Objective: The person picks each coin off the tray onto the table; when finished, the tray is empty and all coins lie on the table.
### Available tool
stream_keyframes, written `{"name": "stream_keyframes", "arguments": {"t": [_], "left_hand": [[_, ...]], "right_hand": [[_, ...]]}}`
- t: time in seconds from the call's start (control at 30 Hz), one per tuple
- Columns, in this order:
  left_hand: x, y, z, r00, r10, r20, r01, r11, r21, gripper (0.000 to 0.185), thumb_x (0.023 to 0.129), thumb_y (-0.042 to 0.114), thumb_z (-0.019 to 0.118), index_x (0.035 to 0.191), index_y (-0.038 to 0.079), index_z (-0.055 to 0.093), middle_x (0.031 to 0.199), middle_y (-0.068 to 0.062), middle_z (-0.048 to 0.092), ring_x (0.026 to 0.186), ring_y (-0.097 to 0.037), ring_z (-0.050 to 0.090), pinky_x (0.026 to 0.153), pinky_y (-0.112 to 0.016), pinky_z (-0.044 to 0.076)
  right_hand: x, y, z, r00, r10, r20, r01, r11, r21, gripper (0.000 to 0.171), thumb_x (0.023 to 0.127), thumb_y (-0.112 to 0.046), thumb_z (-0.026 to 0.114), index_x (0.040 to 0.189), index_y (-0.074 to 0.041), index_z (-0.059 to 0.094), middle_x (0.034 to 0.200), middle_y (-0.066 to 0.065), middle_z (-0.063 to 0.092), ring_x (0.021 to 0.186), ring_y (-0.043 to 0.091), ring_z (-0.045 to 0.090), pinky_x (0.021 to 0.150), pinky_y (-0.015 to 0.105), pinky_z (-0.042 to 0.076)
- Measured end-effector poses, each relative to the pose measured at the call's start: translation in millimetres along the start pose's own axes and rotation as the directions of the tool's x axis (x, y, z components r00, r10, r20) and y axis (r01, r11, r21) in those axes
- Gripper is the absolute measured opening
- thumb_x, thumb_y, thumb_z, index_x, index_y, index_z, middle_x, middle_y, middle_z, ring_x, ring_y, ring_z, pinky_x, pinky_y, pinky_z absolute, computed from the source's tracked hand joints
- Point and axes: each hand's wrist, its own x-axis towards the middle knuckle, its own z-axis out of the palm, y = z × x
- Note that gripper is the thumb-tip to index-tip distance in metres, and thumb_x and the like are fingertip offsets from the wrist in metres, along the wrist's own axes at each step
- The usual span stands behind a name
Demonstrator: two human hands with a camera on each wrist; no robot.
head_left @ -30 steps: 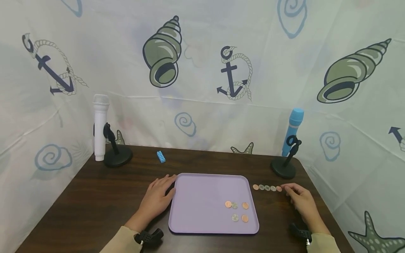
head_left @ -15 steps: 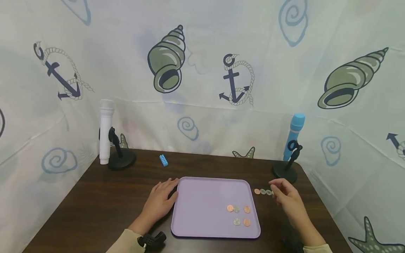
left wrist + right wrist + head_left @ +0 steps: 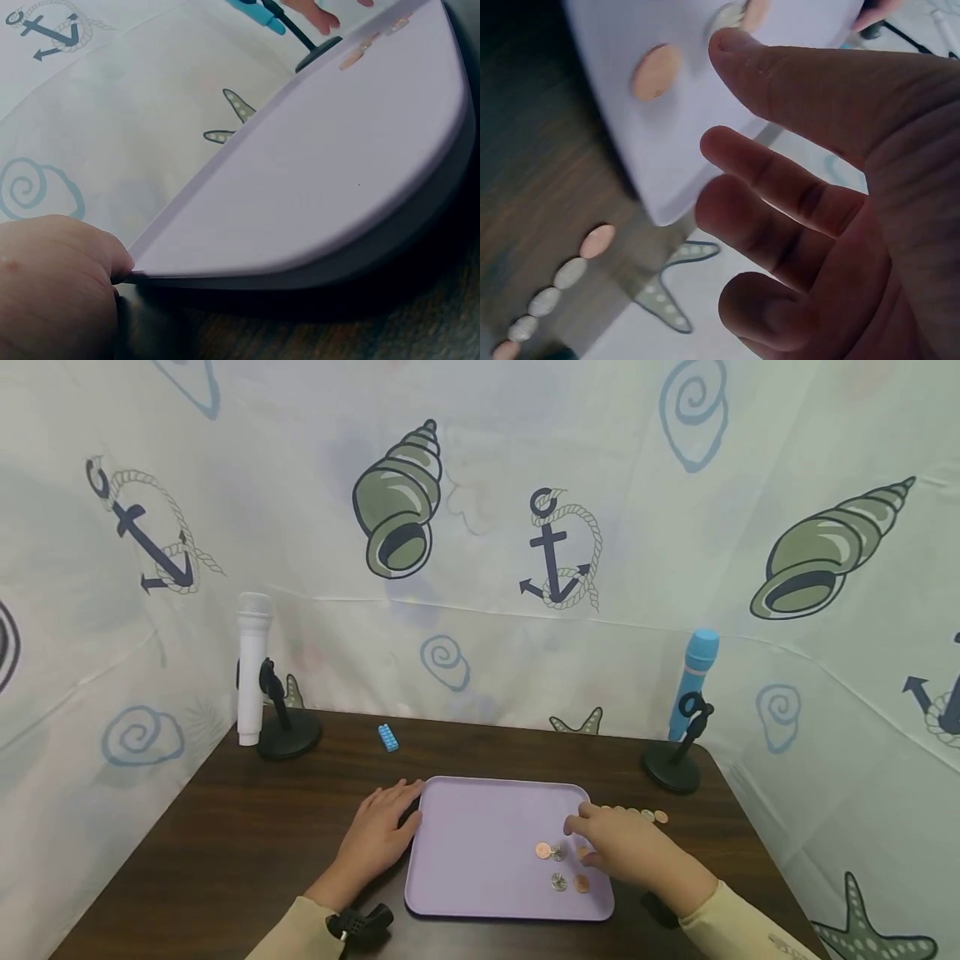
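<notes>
Over the right part of the lilac tray [image 3: 480, 860], my right hand [image 3: 630, 847] reaches in with its thumb well apart from loosely bent fingers, and it has hold of nothing. Its thumb partly covers a copper coin [image 3: 582, 852] in the head view; whether they touch, I cannot tell. To that coin's left, another copper coin [image 3: 543, 851] touches or nearly touches a silver coin [image 3: 557, 853], and nearer me lie one more silver coin [image 3: 558, 882] and one more copper. Beyond the tray's right rim, five coins [image 3: 544, 301] run in a row on the table [image 3: 225, 835], copper at both ends and silver between. My left hand [image 3: 382, 831] rests at the tray's left rim, fingers relaxed and touching it, gripping nothing. Farther back sit a blue brick [image 3: 387, 737], a white microphone [image 3: 252, 668] and a blue microphone [image 3: 692, 685], each microphone beside a black stand.
</notes>
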Motion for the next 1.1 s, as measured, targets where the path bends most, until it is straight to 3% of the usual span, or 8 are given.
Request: {"name": "stream_keyframes", "arguments": {"t": [0.4, 0.67, 0.77, 0.83, 0.87, 1.0, 1.07, 1.1], "left_hand": [[-0.5, 4.9, 5.9, 1.0, 0.006, -0.001, -0.006, 1.0, -0.014, 0.055, 0.11, 0.033, 0.063, 0.162, 0.018, 0.054, 0.167, -0.004, 0.055, 0.162, -0.032, 0.042, 0.134, -0.067, 0.022], [-2.1, 5.9, 8.5, 1.0, -0.006, 0.006, 0.006, 1.0, -0.02, 0.055, 0.11, 0.034, 0.063, 0.162, 0.018, 0.054, 0.167, -0.005, 0.054, 0.162, -0.032, 0.042, 0.135, -0.067, 0.021], [-1.7, 7.3, 6.4, 1.0, -0.005, 0.006, 0.005, 1.0, -0.016, 0.055, 0.11, 0.033, 0.062, 0.163, 0.018, 0.054, 0.168, -0.006, 0.054, 0.162, -0.033, 0.042, 0.135, -0.067, 0.021], [-1.5, 7.8, 3.7, 1.0, 0.008, -0.003, -0.008, 1.0, -0.007, 0.055, 0.11, 0.032, 0.063, 0.162, 0.017, 0.054, 0.167, -0.007, 0.055, 0.162, -0.034, 0.043, 0.134, -0.068, 0.022], [-1.6, 7.9, 2.3, 1.0, 0.012, -0.006, -0.012, 1.0, -0.003, 0.054, 0.11, 0.032, 0.063, 0.162, 0.017, 0.055, 0.167, -0.007, 0.055, 0.162, -0.034, 0.043, 0.134, -0.068, 0.022], [-2.5, 6.5, -1.6, 1.0, 0.02, -0.019, -0.02, 1.0, 0.004, 0.054, 0.11, 0.03, 0.063, 0.161, 0.015, 0.056, 0.166, -0.008, 0.056, 0.161, -0.036, 0.044, 0.133, -0.069, 0.023], [-2.0, 5.4, -1.9, 1.0, 0.018, -0.019, -0.018, 1.0, 0.0, 0.054, 0.11, 0.03, 0.064, 0.161, 0.015, 0.056, 0.166, -0.008, 0.056, 0.161, -0.036, 0.043, 0.133, -0.069, 0.023], [-1.5, 5.0, -1.8, 1.0, 0.021, -0.02, -0.021, 1.0, 0.001, 0.054, 0.11, 0.03, 0.063, 0.161, 0.015, 0.056, 0.166, -0.008, 0.056, 0.161, -0.036, 0.043, 0.133, -0.069, 0.023]], "right_hand": [[-10, 19, 38, 0.997, 0.079, 0.025, -0.083, 0.957, 0.278, 0.023, 0.089, -0.01, 0.087, 0.09, -0.02, 0.066, 0.089, -0.009, 0.058, 0.072, 0.001, 0.05, 0.062, 0.022, 0.048], [-17, 31, 44, 0.998, 0.059, 0.02, -0.061, 0.85, 0.524, 0.026, 0.092, -0.008, 0.085, 0.093, -0.018, 0.061, 0.089, -0.01, 0.059, 0.077, 0.0, 0.054, 0.065, 0.022, 0.049], [-21, 36, 49, 0.985, 0.16, -0.064, -0.086, 0.776, 0.625, 0.02, 0.094, -0.01, 0.085, 0.099, -0.017, 0.067, 0.088, -0.009, 0.066, 0.079, 0.002, 0.058, 0.066, 0.021, 0.053], [-26, 38, 53, 0.944, 0.304, -0.131, -0.122, 0.687, 0.716, 0.016, 0.094, -0.012, 0.085, 0.101, -0.016, 0.072, 0.091, -0.006, 0.071, 0.083, 0.003, 0.063, 0.065, 0.022, 0.053], [-29, 39, 55, 0.91, 0.393, -0.132, -0.149, 0.608, 0.78, 0.013, 0.095, -0.015, 0.085, 0.103, -0.014, 0.074, 0.09, -0.006, 0.07, 0.08, 0.004, 0.062, 0.062, 0.022, 0.052], [-43, 44, 66, 0.782, 0.621, -0.05, -0.052, 0.146, 0.988, 0.021, 0.103, -0.022, 0.077, 0.112, -0.004, 0.072, 0.088, -0.007, 0.065, 0.064, 0.004, 0.051, 0.051, 0.023, 0.038], [-50, 48, 74, 0.764, 0.645, 0.015, 0.041, -0.071, 0.997, 0.024, 0.109, -0.025, 0.069, 0.118, -0.002, 0.068, 0.089, -0.008, 0.063, 0.06, 0.004, 0.042, 0.049, 0.019, 0.034], [-53, 49, 78, 0.77, 0.637, 0.021, 0.087, -0.137, 0.987, 0.022, 0.111, -0.025, 0.065, 0.118, -0.004, 0.068, 0.091, -0.009, 0.065, 0.06, 0.003, 0.043, 0.048, 0.017, 0.033]]}}
